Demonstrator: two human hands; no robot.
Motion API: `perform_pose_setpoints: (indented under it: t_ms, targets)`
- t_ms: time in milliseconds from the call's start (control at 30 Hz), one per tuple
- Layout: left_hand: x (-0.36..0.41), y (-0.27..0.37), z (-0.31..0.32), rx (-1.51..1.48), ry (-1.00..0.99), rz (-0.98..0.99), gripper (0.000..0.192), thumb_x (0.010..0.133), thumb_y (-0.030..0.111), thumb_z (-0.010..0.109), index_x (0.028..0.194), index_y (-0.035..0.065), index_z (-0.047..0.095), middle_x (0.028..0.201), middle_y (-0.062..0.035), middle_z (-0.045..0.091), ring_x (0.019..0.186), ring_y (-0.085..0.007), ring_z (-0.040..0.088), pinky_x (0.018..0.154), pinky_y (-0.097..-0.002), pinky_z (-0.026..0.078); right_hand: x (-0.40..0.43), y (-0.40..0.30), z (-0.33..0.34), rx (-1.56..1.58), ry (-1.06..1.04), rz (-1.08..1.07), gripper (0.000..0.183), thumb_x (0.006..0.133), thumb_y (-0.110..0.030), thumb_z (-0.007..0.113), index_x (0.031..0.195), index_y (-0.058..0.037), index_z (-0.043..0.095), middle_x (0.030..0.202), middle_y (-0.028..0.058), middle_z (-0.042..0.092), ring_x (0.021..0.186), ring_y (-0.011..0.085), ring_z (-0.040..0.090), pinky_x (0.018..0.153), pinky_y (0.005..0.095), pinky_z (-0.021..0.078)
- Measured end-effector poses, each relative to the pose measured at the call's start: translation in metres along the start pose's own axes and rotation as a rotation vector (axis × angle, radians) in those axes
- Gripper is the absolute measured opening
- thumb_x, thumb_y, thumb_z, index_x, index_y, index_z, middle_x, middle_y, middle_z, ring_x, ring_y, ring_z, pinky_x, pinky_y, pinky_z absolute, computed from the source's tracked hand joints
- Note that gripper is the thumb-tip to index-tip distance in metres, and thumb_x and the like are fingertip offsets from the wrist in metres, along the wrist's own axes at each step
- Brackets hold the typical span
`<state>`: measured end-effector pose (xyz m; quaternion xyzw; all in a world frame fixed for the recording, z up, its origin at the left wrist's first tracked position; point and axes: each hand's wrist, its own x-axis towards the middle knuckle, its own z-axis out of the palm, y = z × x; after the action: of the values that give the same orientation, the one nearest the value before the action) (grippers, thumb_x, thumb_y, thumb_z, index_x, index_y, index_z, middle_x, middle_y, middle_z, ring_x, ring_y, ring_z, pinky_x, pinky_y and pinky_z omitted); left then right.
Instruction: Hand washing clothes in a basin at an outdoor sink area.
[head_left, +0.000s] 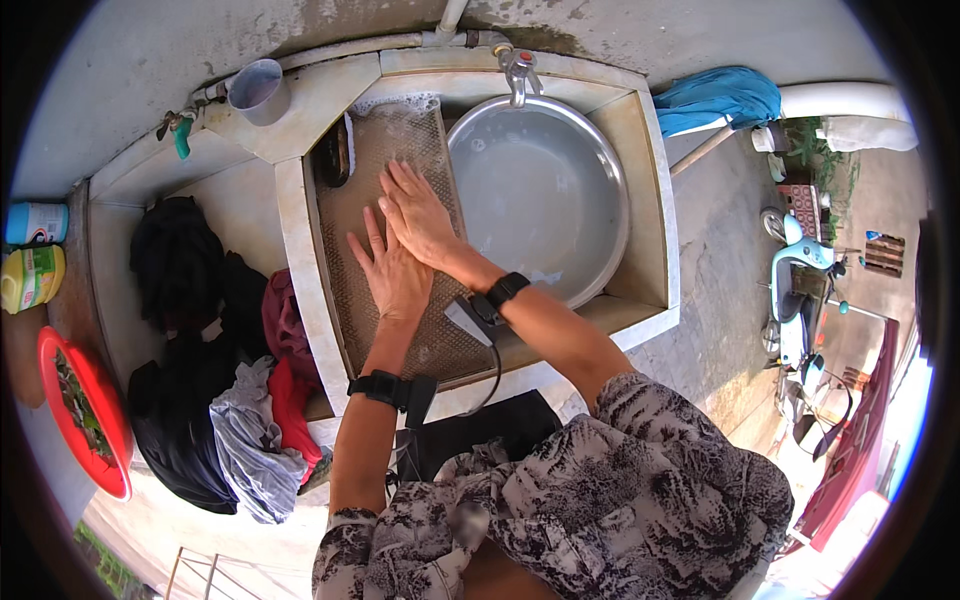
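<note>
My left hand (395, 277) lies spread on a textured washboard slab (352, 322) built into a stone sink. My right hand (418, 214) rests partly over it, fingers extended and palm down. Neither hand shows anything in its grip. Right of the slab, a round metal basin (536, 195) holds cloudy water under a metal tap (519, 73). Suds sit along the slab's far edge. At its upper left a dark oblong object (334, 157), perhaps a brush, lies in a recess. Each wrist wears a black strap with a small device.
Dark, grey and red clothes (251, 435) are heaped in the left sink compartment. A plastic cup (259, 91) stands on the rim near a green-handled tap (181, 133). A red basin (82, 412) with leaves and two bottles are at far left. A blue cloth (716, 101) hangs at right.
</note>
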<state>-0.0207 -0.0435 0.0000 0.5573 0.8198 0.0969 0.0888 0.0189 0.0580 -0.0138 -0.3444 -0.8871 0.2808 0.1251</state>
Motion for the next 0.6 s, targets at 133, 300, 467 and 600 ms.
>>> perform_pose_setpoints:
  t_ms: [133, 300, 467, 600]
  targets:
    - [-0.001, -0.003, 0.006, 0.147, 0.011, -0.025, 0.063, 0.092, 0.039, 0.044, 0.147, 0.0143, 0.026, 0.153, -0.0018, 0.021, 0.143, -0.0313, 0.007, 0.111, -0.0595, 0.005, -0.078, -0.029, -0.014, 0.071, -0.072, -0.067, 0.051, 0.101, -0.032, 0.027, 0.141, -0.0009, 0.033, 0.151, 0.0162, 0.023, 0.141, 0.0296, 0.016, 0.116, 0.0427, 0.0148]
    - [0.010, 0.009, 0.001, 0.046, -0.033, -0.012, 0.060, 0.094, 0.037, 0.042, 0.147, 0.0146, 0.026, 0.154, -0.0012, 0.021, 0.143, -0.0310, 0.007, 0.111, -0.0594, 0.006, 0.037, 0.016, -0.012, -0.136, 0.135, 0.030, 0.053, 0.101, -0.035, 0.024, 0.141, -0.0006, 0.033, 0.148, 0.0183, 0.028, 0.141, 0.0297, 0.019, 0.116, 0.0424, 0.0124]
    - [0.004, 0.002, 0.000, 0.108, -0.140, -0.042, 0.067, 0.092, 0.043, 0.044, 0.149, 0.0171, 0.020, 0.155, -0.0028, 0.016, 0.144, -0.0309, 0.002, 0.112, -0.0596, 0.004, -0.028, -0.002, -0.006, 0.068, -0.035, -0.072, 0.052, 0.101, -0.032, 0.026, 0.138, 0.0039, 0.035, 0.149, 0.0201, 0.025, 0.139, 0.0353, 0.021, 0.114, 0.0437, 0.0172]
    - [0.001, -0.001, 0.003, 0.223, -0.064, -0.036, 0.072, 0.089, 0.042, 0.049, 0.149, 0.0166, 0.019, 0.155, -0.0026, 0.015, 0.144, -0.0285, 0.002, 0.111, -0.0599, 0.005, -0.061, -0.020, -0.020, 0.171, -0.077, -0.080, 0.053, 0.101, -0.033, 0.025, 0.140, 0.0025, 0.031, 0.149, 0.0194, 0.024, 0.140, 0.0342, 0.018, 0.115, 0.0443, 0.0153]
